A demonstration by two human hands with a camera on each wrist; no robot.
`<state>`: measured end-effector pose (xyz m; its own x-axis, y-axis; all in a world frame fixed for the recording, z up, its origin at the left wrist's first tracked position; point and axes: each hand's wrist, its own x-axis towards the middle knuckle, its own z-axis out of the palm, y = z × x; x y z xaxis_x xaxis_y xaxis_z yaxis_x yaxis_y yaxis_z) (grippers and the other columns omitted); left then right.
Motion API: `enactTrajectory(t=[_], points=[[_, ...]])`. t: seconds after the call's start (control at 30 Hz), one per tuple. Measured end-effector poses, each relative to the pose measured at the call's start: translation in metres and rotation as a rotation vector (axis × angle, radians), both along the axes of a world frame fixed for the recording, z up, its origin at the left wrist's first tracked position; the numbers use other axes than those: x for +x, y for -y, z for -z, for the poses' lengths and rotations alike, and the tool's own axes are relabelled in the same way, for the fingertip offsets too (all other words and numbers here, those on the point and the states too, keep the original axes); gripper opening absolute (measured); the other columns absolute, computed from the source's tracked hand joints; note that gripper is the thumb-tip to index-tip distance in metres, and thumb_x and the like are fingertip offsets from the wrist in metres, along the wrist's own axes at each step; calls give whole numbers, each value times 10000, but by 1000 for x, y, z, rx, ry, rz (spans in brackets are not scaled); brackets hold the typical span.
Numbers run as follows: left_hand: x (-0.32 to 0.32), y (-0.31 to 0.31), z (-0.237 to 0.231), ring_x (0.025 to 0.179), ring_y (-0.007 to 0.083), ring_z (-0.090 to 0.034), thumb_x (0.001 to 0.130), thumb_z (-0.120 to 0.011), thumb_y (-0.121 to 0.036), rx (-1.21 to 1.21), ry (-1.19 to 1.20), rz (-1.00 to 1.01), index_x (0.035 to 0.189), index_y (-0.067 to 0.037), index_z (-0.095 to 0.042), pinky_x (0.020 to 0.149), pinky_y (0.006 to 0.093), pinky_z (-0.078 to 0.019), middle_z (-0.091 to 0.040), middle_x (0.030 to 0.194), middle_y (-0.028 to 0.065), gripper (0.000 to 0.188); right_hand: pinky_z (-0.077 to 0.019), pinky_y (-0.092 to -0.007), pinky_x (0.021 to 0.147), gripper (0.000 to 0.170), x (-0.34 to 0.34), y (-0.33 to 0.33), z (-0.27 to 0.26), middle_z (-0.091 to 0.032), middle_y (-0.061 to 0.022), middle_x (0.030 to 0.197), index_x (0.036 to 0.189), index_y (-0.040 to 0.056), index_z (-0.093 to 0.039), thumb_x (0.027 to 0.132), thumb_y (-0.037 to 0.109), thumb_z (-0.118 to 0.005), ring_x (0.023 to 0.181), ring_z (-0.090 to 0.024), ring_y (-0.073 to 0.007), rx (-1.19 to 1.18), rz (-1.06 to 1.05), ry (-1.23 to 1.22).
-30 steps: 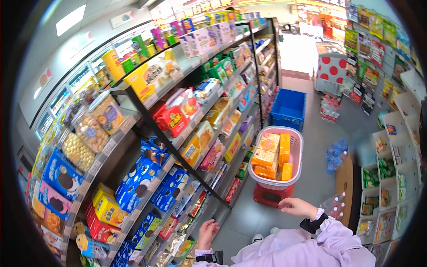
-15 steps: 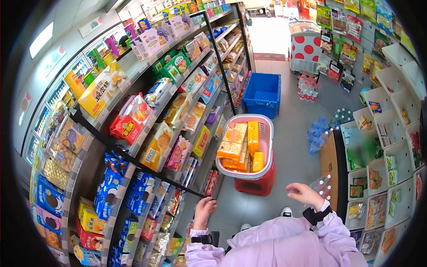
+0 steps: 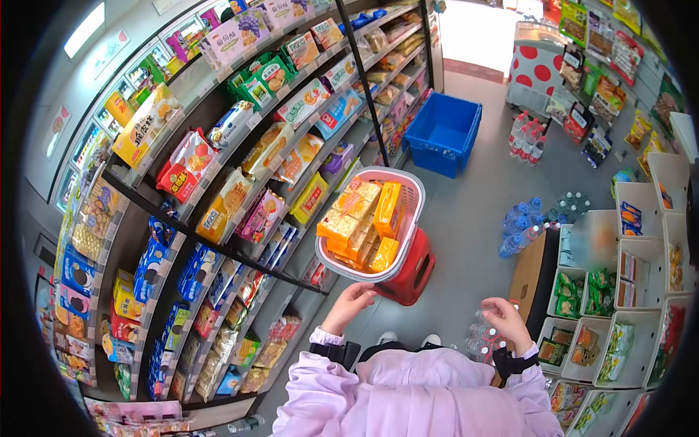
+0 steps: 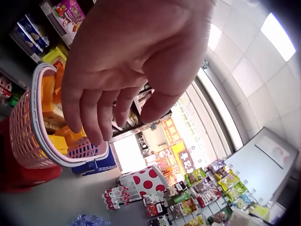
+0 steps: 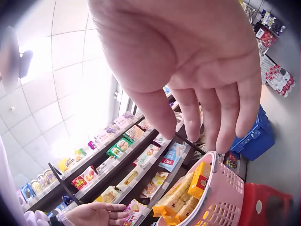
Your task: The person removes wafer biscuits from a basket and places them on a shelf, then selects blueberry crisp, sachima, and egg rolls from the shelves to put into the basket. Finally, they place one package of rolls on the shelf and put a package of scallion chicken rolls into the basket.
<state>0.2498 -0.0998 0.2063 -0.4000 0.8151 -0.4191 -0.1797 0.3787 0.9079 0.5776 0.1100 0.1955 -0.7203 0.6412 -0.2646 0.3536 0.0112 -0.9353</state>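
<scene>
A pink shopping basket [image 3: 413, 191] with a pale rim stands on a red stool [image 3: 415, 273] in front of me. Yellow-orange snack packs [image 3: 352, 211] are heaped inside it. My left hand [image 3: 348, 309] is just short of the basket's near side, its fingers loosely bent with nothing in them. In the left wrist view, the left hand's hanging fingers [image 4: 96, 110] overlap the basket rim. Farther right, my right hand [image 3: 507, 323] hovers over the floor, also holding nothing. Relaxed fingers [image 5: 228, 113] of that hand show above the basket in the right wrist view.
Shelves of packaged biscuits [image 3: 226, 207] line the left side. A blue crate [image 3: 443, 135] sits on the floor behind the basket. Bottle packs [image 3: 527, 137] and a polka-dot freezer [image 3: 535, 69] stand farther back. White snack bins [image 3: 641, 266] run along the right, beside a brown box [image 3: 535, 269].
The head view has tilted down and come closer to the basket. My left hand has moved forward toward the basket's near side. The right hand stays raised on the right, still holding nothing.
</scene>
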Motion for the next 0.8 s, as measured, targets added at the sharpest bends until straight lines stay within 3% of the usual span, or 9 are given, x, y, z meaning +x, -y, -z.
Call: enactTrajectory(t=[0.33, 0.63, 0.8], points=[[-29, -57, 9, 874, 138, -575, 867, -535, -231, -80, -29, -109, 1185, -35, -463, 769, 257, -443, -586, 1044, 64, 381, -469, -274, 761, 285, -20, -52, 24, -597, -80, 1000, 1073, 6, -532, 803, 76, -592, 859, -586, -145, -142, -5, -3], [-102, -153, 46, 868, 159, -578, 865, -516, -142, 154, 31, -335, 1159, 23, -463, 777, 261, -465, -595, 985, 105, 342, -460, -235, 679, 268, -90, -171, 3, -589, -56, 954, 1057, 9, -536, 798, 58, -587, 786, -558, -101, -57, -70, 135], [-127, -193, 40, 868, 153, -575, 863, -482, -104, 98, 66, -360, 1159, 24, -463, 777, 251, -457, -597, 987, 109, 323, -448, -228, 694, 277, -137, -226, -6, -584, -41, 946, 1066, 7, -526, 797, 45, -579, 786, -548, -93, -16, -109, 63]])
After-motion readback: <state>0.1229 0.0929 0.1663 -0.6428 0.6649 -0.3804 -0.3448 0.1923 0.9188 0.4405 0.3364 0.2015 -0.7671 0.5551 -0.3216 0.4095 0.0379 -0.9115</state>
